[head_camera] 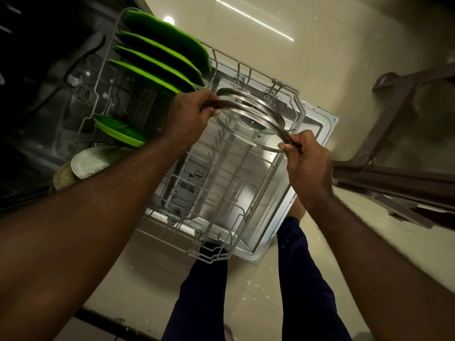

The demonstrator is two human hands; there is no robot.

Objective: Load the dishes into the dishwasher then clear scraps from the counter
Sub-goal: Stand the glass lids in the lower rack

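— Over the dishwasher rack (213, 260), what does each grip hold?
— Left grip (190, 114) and right grip (307, 156) clamp opposite rims of the glass lid (246, 135), held above the rack near the green plates (160, 62).

A round clear glass lid with a steel rim (248, 135) hangs tilted over the grey wire dishwasher rack (299, 112); at its 11 o'clock, four bright green plates (157, 67) stand on edge.

Green plates (172, 38) stand packed in the far-left rows of the rack (214, 258), and a glass lid (246, 136) spans its middle. The near tines (221, 173) stand bare; a brown chair (381, 179) crowds the right side.
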